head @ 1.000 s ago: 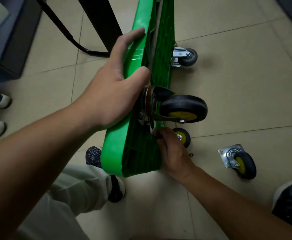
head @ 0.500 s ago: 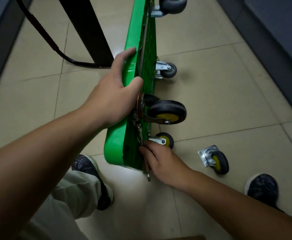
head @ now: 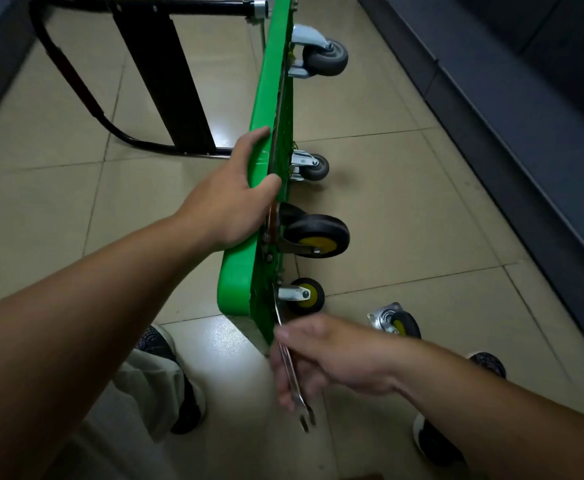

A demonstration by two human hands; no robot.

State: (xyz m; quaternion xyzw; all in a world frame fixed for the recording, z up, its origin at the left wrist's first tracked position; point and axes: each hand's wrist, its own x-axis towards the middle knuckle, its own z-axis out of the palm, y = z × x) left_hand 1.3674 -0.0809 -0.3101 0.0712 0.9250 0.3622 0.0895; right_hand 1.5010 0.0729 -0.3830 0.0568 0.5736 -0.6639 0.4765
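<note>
cart deck (head: 238, 289): green plastic, stands on its long edge on the floor (head: 405, 202), underside facing right, black handle (head: 76, 81) folded out on the far side. looks stiff and bulky, and prob tippy on that narrow edge, so it needs a steadying hold up top. left hand (head: 230, 199) does that, grip wrapped over the upper rim, thumb on the underside just above the big caster (head: 318, 235).

low caster (head: 304, 296): yellow hub, metal bracket, near the floor at the deck's near corner.

wrench (head: 292, 372): thin flat steel, rigid, light, likely slick. right hand (head: 332, 355) has its grip clenched round the mid shank, open end sticking out below the fingers, top end up by the low caster's mount. hand is blurred, so can't tell if the head is seated on a nut. holding further down the shank would give more leverage, w/ more risk of slipping off.

loose caster (head: 396, 323) lies on the floor behind the right wrist. two grey casters (head: 325, 57) sit at the deck's far end.
</note>
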